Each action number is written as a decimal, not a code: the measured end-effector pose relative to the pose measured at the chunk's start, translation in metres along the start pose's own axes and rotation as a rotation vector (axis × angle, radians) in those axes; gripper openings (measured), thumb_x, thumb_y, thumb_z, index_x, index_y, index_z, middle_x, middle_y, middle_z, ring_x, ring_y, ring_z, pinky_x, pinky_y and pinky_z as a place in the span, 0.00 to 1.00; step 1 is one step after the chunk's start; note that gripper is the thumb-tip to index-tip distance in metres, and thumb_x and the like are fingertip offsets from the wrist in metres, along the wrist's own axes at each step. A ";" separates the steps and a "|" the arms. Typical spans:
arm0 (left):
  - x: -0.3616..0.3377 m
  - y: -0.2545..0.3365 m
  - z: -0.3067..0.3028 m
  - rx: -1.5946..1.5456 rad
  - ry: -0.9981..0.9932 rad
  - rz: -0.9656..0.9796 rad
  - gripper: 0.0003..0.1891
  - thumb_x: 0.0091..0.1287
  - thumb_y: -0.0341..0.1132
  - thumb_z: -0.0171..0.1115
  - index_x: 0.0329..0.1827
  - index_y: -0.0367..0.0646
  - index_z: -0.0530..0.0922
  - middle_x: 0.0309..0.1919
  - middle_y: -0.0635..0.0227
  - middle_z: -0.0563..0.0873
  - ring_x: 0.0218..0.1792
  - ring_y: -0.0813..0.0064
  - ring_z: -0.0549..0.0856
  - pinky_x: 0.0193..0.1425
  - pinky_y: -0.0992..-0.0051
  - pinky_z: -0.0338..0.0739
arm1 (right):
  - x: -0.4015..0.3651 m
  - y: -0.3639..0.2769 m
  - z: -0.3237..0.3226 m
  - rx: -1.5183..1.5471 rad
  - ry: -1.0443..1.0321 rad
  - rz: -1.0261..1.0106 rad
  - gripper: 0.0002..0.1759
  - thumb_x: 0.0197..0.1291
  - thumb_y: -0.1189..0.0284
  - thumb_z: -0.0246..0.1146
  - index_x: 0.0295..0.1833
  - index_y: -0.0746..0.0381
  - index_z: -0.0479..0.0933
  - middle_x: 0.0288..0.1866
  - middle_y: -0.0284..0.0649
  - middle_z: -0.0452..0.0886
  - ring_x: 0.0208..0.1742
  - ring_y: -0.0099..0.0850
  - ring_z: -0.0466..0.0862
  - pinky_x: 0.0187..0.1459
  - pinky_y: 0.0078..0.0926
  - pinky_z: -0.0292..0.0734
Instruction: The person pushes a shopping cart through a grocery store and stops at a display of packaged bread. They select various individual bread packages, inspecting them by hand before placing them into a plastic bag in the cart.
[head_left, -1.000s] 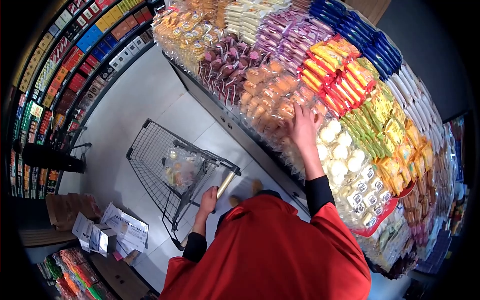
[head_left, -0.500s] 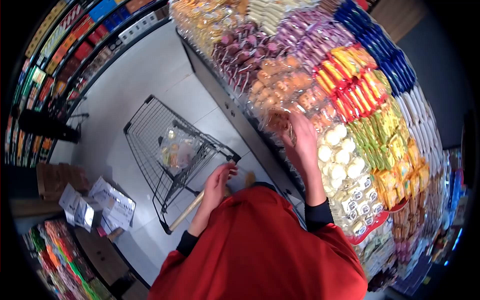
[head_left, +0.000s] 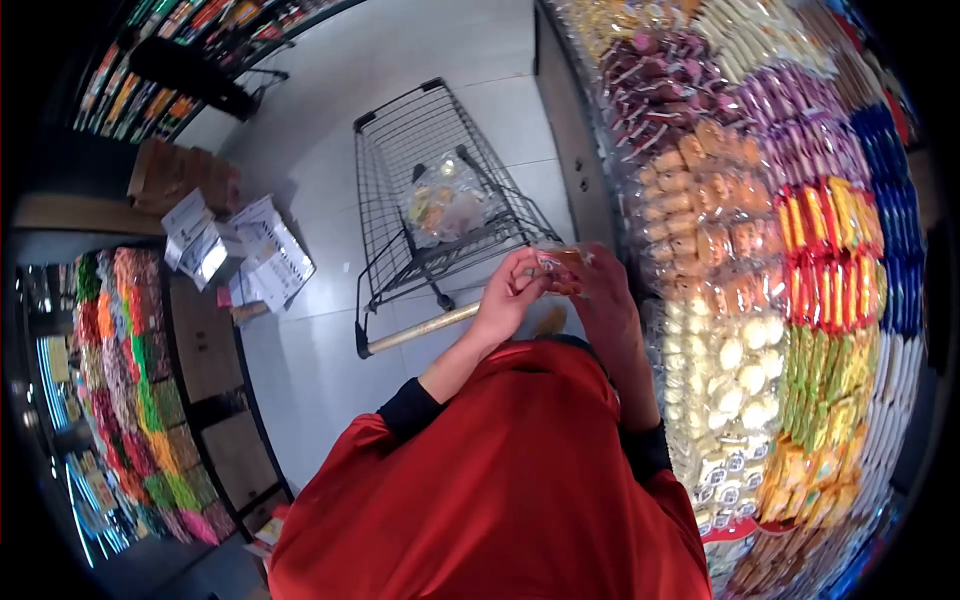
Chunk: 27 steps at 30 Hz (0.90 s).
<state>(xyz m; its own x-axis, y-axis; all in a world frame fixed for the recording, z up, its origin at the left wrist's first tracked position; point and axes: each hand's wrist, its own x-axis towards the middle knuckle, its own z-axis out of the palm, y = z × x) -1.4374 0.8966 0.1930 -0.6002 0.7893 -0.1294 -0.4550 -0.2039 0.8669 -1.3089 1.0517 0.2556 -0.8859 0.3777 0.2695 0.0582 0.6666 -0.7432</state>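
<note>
A small clear-wrapped snack packet (head_left: 563, 270) with orange-brown contents is between my two hands, above the cart's handle end. My right hand (head_left: 607, 300) grips it from the right. At the packet's left edge, the fingers of my left hand (head_left: 512, 292) are curled against it and seem to pinch it. Just ahead stands a black wire shopping cart (head_left: 385, 200) with a wooden-looking handle (head_left: 425, 328). A clear plastic bag (head_left: 447, 208) of wrapped goods lies inside the cart. Orange-brown packets (head_left: 700, 205) like this one fill part of the display at my right.
Along my right runs a long display counter (head_left: 575, 130) piled with wrapped snacks, including cream-coloured ones (head_left: 735, 370) and red-yellow ones (head_left: 825, 240). At left are cardboard boxes (head_left: 270, 255), a brown carton (head_left: 175, 178) and a candy shelf (head_left: 135, 370). A dark-clothed person (head_left: 190, 75) stands at upper left.
My right hand has brought the packet from the display to in front of my body. My left hand has come up to meet it. The view has turned right.
</note>
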 end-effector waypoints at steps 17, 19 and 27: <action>0.032 -0.019 -0.167 0.111 0.683 -0.131 0.20 0.76 0.37 0.71 0.66 0.42 0.78 0.49 0.73 0.89 0.46 0.83 0.86 0.51 0.79 0.80 | 0.021 0.105 0.105 0.055 -0.495 -0.130 0.30 0.58 0.54 0.78 0.60 0.61 0.82 0.60 0.45 0.85 0.62 0.48 0.84 0.66 0.46 0.77; 0.049 -0.057 -0.227 0.150 0.757 -0.146 0.21 0.75 0.39 0.72 0.66 0.42 0.77 0.48 0.74 0.88 0.46 0.82 0.86 0.50 0.78 0.80 | 0.021 0.117 0.117 -0.116 -0.562 -0.171 0.30 0.59 0.47 0.74 0.57 0.58 0.84 0.54 0.41 0.87 0.58 0.43 0.86 0.63 0.44 0.76; 0.182 -0.137 -0.391 0.187 0.945 -0.377 0.26 0.71 0.44 0.75 0.64 0.40 0.77 0.50 0.65 0.88 0.43 0.74 0.87 0.43 0.72 0.81 | 0.016 0.112 0.136 -0.346 -0.711 -0.001 0.19 0.58 0.52 0.75 0.49 0.50 0.85 0.42 0.33 0.86 0.49 0.37 0.87 0.55 0.41 0.74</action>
<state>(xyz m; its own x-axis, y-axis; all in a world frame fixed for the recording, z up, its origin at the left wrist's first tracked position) -1.7418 0.8417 -0.1379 -0.7482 -0.0100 -0.6634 -0.6595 0.1197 0.7421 -1.3791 1.0449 0.0938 -0.9608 -0.0467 -0.2733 0.0938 0.8727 -0.4791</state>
